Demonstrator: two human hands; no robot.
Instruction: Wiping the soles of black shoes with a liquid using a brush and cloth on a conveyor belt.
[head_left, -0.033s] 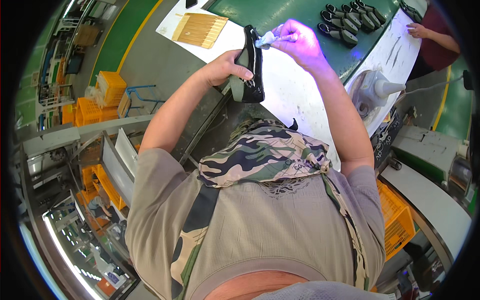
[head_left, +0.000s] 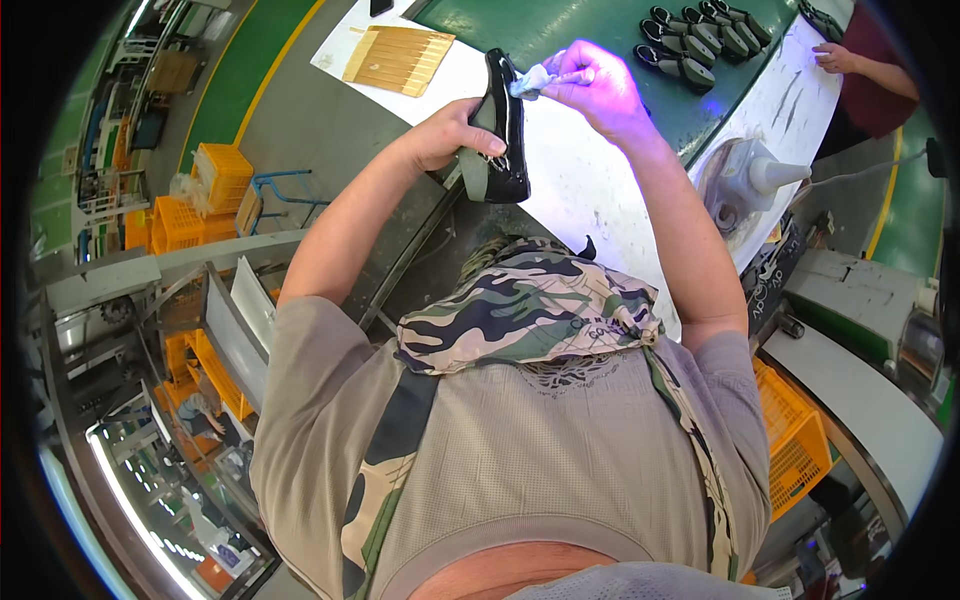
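Black shoe [head_left: 503, 125]: standing on end above the white worktop [head_left: 590, 190], gripped between both hands.
Left hand [head_left: 450, 135]: closing round the shoe's lower part, thumb lying across it.
Right hand [head_left: 595, 90]: pinching what is probably a small brush or swab [head_left: 535, 78] at the shoe's top.
Wooden slat mat [head_left: 398, 58]: lying on the worktop, left of the shoe.
Row of dark shoes [head_left: 700, 40]: sitting right of it.

No labels, signs or screens show clearly. The nearest to packaging are yellow-orange plastic crates: a stack [head_left: 222, 176] on the floor at the left, and another crate [head_left: 795, 440] low at the right beside the person's shoulder.
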